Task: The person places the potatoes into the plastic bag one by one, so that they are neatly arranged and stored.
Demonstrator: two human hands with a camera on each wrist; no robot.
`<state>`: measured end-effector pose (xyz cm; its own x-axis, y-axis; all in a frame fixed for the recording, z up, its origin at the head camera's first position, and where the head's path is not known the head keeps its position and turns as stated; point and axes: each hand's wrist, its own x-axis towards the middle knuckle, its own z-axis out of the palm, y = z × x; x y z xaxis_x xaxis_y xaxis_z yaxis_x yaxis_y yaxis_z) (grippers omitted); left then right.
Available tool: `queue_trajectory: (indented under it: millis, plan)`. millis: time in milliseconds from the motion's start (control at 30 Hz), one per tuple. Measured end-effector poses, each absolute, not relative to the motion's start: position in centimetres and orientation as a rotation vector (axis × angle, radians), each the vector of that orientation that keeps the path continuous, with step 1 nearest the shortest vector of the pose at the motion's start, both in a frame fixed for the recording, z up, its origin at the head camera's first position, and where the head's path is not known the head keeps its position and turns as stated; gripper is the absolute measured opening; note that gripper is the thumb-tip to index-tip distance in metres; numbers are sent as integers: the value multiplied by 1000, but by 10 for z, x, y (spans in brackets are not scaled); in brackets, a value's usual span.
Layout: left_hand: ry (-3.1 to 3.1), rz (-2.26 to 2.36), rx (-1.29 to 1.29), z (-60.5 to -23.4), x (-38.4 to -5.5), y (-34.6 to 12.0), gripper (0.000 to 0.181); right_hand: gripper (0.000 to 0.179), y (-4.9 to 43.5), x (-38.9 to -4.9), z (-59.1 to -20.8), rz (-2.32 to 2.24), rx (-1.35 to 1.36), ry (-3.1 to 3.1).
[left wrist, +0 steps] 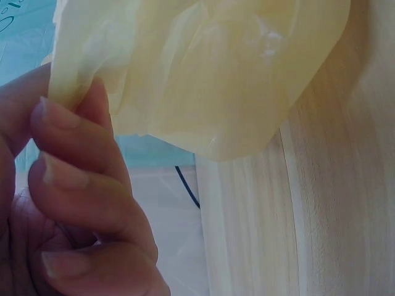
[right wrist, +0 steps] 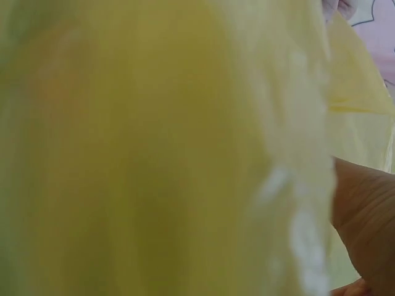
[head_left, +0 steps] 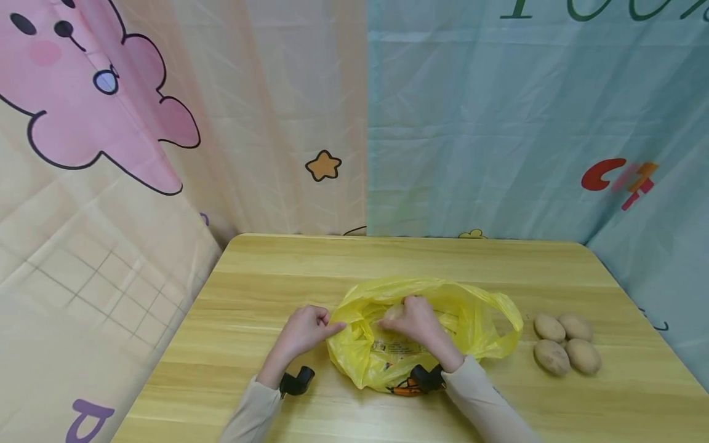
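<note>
A yellow plastic bag with printed marks lies on the table, its mouth spread wide toward the person. At the left rim, my left hand pinches the film between thumb and forefinger; the left wrist view shows the thin film hanging from those fingers. My right hand reaches into the mouth with fingers bent, beside a pale patch; I cannot tell whether it holds anything. Yellow film fills most of the right wrist view and covers the right fingertips. Several potatoes sit grouped right of the bag.
The bag's loop handle sticks out toward the potatoes. Under everything is a wooden table with rounded back corners. Printed curtains hang behind it and along both sides.
</note>
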<state>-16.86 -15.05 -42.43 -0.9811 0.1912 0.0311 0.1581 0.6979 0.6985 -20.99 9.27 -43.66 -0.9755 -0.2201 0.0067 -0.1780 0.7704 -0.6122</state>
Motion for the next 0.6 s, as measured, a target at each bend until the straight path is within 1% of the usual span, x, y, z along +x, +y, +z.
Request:
queue_trajectory:
  millis: [600]
  plan:
    - [2850, 1155, 290, -422, -169, -151, 43, 44, 89, -210, -443, -963, -348, 2920]
